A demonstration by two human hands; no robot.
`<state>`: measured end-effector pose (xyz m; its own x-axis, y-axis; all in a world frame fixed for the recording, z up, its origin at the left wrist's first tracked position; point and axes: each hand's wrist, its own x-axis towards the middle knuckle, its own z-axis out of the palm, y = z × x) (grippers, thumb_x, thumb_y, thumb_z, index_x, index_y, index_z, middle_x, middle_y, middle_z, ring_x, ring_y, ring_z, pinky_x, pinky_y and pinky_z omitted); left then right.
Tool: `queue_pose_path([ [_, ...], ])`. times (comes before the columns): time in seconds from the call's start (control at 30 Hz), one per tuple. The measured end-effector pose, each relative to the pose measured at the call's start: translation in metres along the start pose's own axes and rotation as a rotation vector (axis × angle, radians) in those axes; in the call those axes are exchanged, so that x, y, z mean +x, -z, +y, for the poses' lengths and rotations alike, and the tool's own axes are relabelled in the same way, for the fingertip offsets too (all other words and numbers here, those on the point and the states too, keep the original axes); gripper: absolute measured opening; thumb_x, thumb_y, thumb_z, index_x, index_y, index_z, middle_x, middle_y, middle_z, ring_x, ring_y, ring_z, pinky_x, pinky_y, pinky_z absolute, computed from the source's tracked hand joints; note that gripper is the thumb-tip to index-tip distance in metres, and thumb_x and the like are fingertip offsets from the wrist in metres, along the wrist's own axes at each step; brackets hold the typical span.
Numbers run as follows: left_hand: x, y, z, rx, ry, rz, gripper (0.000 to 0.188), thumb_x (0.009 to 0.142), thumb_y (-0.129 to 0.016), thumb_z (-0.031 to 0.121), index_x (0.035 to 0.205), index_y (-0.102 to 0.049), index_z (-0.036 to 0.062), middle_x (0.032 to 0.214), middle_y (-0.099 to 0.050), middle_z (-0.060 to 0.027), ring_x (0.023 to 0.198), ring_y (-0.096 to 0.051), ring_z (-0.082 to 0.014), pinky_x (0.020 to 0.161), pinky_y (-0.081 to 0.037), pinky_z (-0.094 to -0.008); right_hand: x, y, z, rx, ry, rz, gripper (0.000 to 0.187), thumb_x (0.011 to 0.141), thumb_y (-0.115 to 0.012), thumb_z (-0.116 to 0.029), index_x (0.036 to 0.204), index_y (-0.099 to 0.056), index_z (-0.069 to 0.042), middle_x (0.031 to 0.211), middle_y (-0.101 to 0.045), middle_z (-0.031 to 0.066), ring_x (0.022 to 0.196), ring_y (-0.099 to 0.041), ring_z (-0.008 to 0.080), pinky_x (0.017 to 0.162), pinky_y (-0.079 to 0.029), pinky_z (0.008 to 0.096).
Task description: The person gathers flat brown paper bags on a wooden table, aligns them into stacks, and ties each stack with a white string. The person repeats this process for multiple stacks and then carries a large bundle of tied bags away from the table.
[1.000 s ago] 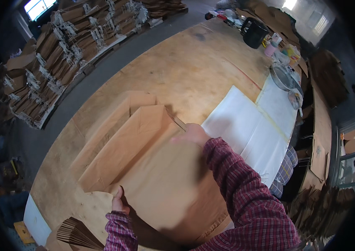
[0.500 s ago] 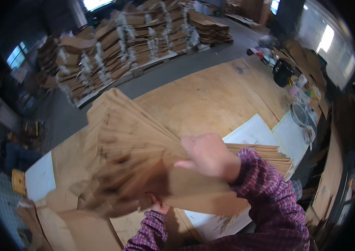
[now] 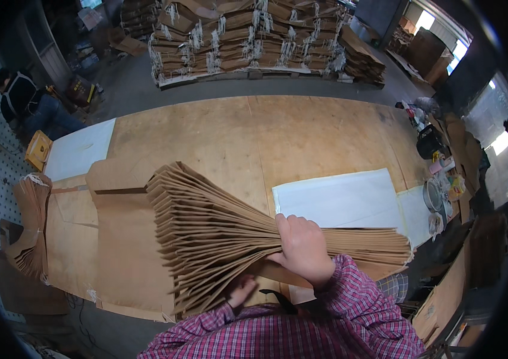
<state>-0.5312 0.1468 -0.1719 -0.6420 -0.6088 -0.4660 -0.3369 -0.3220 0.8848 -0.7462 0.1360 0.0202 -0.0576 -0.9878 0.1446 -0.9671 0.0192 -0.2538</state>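
A thick bundle of brown kraft-paper bags (image 3: 218, 230) slants over the table, its left end spread into a fan of many layers and its right end pressed flat. My right hand (image 3: 303, 246) is closed round the narrowed middle of the bundle, thumb on the near side. Below the fan's near edge is my left hand (image 3: 242, 290), close against the lower layers; its fingers are partly hidden and look bent. Flat brown paper (image 3: 125, 239) lies on the table left of the fan. Behind my right hand a white sheet (image 3: 335, 197) rests on the wood.
The wooden table (image 3: 206, 128) holds another white sheet (image 3: 80, 149) and a yellow box (image 3: 38, 149). A tied brown bundle (image 3: 29, 221) stands at the left. A basin (image 3: 432, 196) and a black container (image 3: 430, 142) sit right. Beyond are string-tied stacks (image 3: 236, 42) and a bending person (image 3: 26, 102).
The view has turned left and levelled. The bundle's fanned end, blurred before, now shows separate layers. My right hand keeps its grip; my left hand stays by the fan's near edge.
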Motion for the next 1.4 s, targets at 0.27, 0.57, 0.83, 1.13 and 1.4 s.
queue_pose_path([
  [0.27, -0.015, 0.024, 0.233, 1.419, -0.790, 0.187, 0.046, 0.075, -0.068, 0.014, 0.118, -0.058, 0.0018, 0.118, -0.061, -0.0169, 0.122, -0.052, -0.0327, 0.113, -0.029, -0.0541, -0.052, -0.002, -0.013, 0.005, 0.121, 0.098, 0.067, 0.063, -0.083, -0.024, 0.119, -0.055, 0.000, 0.087, -0.058, 0.0107, 0.085, -0.059, 0.0282, 0.074, -0.047, 0.0402],
  [0.57, -0.029, 0.040, 0.205, 1.483, -0.632, 0.114, 0.027, 0.071, -0.064, 0.010, 0.097, -0.058, 0.0033, 0.098, -0.063, -0.0171, 0.099, -0.061, -0.0337, 0.092, -0.045, -0.0452, -0.144, 0.043, 0.062, -0.070, -0.154, 0.031, 0.049, 0.059, -0.083, -0.016, 0.100, -0.057, -0.004, 0.082, -0.059, 0.0105, 0.081, -0.060, 0.0298, 0.071, -0.046, 0.0418],
  [0.83, -0.006, 0.060, 0.226, 1.579, -0.660, 0.025, 0.008, 0.069, -0.066, 0.016, 0.072, -0.064, 0.0094, 0.069, -0.065, -0.0135, 0.068, -0.066, -0.0339, 0.062, -0.052, -0.0460, -0.107, 0.046, 0.066, -0.016, 0.036, 0.147, 0.029, 0.059, -0.076, -0.012, 0.077, -0.054, -0.008, 0.070, -0.061, 0.0096, 0.067, -0.063, 0.0308, 0.062, -0.049, 0.0409],
  [1.13, -0.033, 0.035, 0.232, 1.471, -0.764, 0.142, 0.040, 0.070, -0.075, 0.028, 0.102, -0.062, 0.0063, 0.097, -0.064, -0.0137, 0.097, -0.062, -0.0324, 0.087, -0.047, -0.0446, -0.108, 0.051, 0.064, -0.119, 0.017, 0.141, 0.040, 0.055, -0.082, -0.016, 0.084, -0.056, -0.008, 0.076, -0.058, 0.0093, 0.075, -0.061, 0.0284, 0.065, -0.047, 0.0407],
  [1.4, -0.004, 0.034, 0.225, 1.443, -0.623, 0.065, 0.056, 0.067, -0.081, 0.039, 0.111, -0.062, 0.0110, 0.106, -0.063, -0.0140, 0.106, -0.059, -0.0328, 0.093, -0.043, -0.0454, -0.114, 0.030, 0.085, -0.003, 0.016, 0.149, 0.067, 0.057, -0.087, -0.024, 0.113, -0.058, -0.003, 0.102, -0.061, 0.0179, 0.100, -0.061, 0.0315, 0.086, -0.049, 0.0412],
])
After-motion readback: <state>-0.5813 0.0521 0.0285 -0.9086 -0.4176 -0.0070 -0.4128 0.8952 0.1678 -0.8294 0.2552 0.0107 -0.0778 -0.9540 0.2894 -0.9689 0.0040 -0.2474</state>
